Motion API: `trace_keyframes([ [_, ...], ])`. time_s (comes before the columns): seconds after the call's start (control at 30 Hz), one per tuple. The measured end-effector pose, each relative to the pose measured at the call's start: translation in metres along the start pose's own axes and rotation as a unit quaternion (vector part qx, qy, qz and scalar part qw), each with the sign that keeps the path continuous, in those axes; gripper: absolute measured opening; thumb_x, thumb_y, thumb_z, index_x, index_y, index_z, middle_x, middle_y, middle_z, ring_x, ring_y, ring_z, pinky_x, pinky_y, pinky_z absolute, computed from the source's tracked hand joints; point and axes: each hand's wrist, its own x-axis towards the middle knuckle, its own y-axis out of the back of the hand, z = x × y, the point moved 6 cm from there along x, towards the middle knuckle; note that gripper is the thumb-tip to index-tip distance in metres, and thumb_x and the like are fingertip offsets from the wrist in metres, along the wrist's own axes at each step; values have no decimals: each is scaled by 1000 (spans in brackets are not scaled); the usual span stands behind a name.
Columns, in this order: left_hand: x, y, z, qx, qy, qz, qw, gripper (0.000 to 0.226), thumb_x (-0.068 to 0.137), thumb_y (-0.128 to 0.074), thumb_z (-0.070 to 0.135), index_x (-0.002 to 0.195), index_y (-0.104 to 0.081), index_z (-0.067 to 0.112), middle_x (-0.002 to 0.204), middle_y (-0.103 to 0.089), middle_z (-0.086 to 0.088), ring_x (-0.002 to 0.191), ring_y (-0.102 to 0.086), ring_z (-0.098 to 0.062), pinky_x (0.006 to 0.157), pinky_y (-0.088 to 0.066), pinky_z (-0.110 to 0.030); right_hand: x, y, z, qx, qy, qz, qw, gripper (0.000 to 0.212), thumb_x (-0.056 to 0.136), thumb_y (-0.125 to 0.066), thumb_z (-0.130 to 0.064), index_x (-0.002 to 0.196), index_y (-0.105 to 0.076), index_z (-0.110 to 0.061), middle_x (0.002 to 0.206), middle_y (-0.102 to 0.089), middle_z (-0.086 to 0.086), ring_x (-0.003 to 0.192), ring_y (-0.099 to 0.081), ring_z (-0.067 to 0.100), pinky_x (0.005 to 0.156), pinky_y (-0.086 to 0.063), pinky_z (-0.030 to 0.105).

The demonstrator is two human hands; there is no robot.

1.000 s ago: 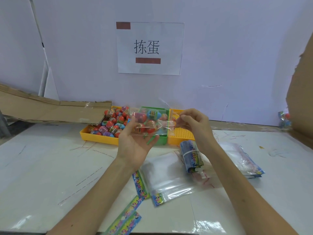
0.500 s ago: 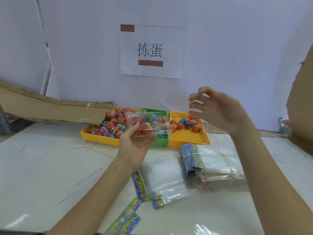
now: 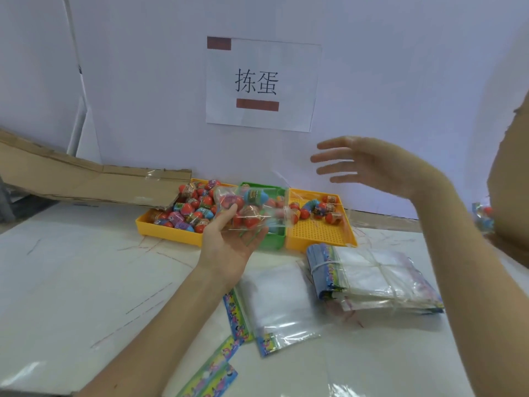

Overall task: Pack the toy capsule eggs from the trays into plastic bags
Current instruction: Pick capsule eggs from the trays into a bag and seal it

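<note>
My left hand [image 3: 229, 245] is palm up and holds a clear plastic bag [image 3: 252, 209] with several red and blue capsule eggs in it, lifted in front of the trays. My right hand [image 3: 369, 164] is raised above the right yellow tray [image 3: 320, 233], fingers spread, holding nothing. The left yellow tray [image 3: 166, 233] is heaped with eggs [image 3: 189, 210]. A few eggs [image 3: 323, 210] lie at the back of the right tray. The green tray [image 3: 272, 242] between them is mostly hidden behind the bag.
A banded stack of empty bags [image 3: 369, 279] lies right of centre on the white table. A loose clear bag [image 3: 277, 302] and printed header cards [image 3: 211, 376] lie near me. Flattened cardboard [image 3: 86, 179] leans at the back left, more cardboard [image 3: 512, 181] at the right edge.
My right hand let go of the bag's mouth and rose up and to the right, opening its fingers. My left hand kept the filled bag almost in place.
</note>
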Motion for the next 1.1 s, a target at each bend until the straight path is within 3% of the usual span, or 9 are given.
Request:
trace_keyframes([
  [0.07,-1,-2,0,1,-4,-3,1000,38,84,-66,23,118,-69,6,118,-70,-18,91,-74,-32,73,-63,-37,7,-3,34,-61,-69,77,993,30,103,-47,-40,119,-69,-27,140,-62,1,137,-51,22,114,-35,45],
  [0.17,-1,-3,-1,11,-11,-6,1000,44,83,-65,24,122,-65,4,116,-69,-19,93,-73,-34,74,-62,-39,11,-4,83,-507,-194,233,807,33,94,-63,-43,124,-67,-29,141,-57,1,139,-42,27,118,-16,53],
  [0.27,-1,-1,0,5,-14,-2,1000,39,84,-64,27,118,-66,6,115,-70,-18,96,-73,-36,79,-61,-42,12,-39,89,-316,-44,274,907,21,93,-68,-33,111,-75,-26,116,-71,-6,106,-61,13,93,-43,35],
  [0.37,-1,-1,4,-23,-19,-7,1000,42,89,-62,35,121,-66,7,126,-68,-19,107,-70,-38,88,-59,-46,10,-70,81,-231,23,187,954,25,100,-60,-30,83,-76,-23,84,-74,-10,79,-66,7,80,-50,35],
  [0.47,0,0,6,-52,-13,-24,998,61,98,-55,40,147,-51,4,140,-60,-22,125,-61,-42,95,-58,-47,3,-96,73,-129,29,67,989,37,98,-56,-51,81,-75,-24,85,-76,-3,73,-69,9,82,-53,35],
  [0.6,0,-5,4,-37,-7,-55,998,61,97,-50,41,146,-51,4,142,-58,-24,127,-60,-44,102,-53,-51,-8,-111,74,-127,25,23,991,40,84,-63,-67,95,-76,-31,87,-75,-7,77,-68,8,76,-55,21],
  [0.73,1,-6,0,4,0,-63,998,50,101,-45,40,134,-61,6,145,-55,-24,133,-55,-39,115,-38,-54,-6,-106,69,-15,61,133,989,18,94,-70,-35,88,-76,-19,87,-76,3,73,-67,13,73,-55,28],
  [0.97,-3,-10,-7,91,22,-62,994,28,92,-59,34,94,-80,16,114,-73,-11,109,-67,-27,94,-48,-42,-13,-87,66,141,81,237,958,25,97,-61,-8,76,-69,-19,89,-77,9,79,-76,26,66,-58,28],
  [1.1,-4,-12,-6,92,20,-65,993,45,89,-62,34,130,-67,15,117,-70,-12,104,-69,-29,91,-49,-41,-15,-79,65,185,96,267,941,18,98,-56,-5,82,-60,-11,92,-77,15,75,-76,30,59,-58,27],
])
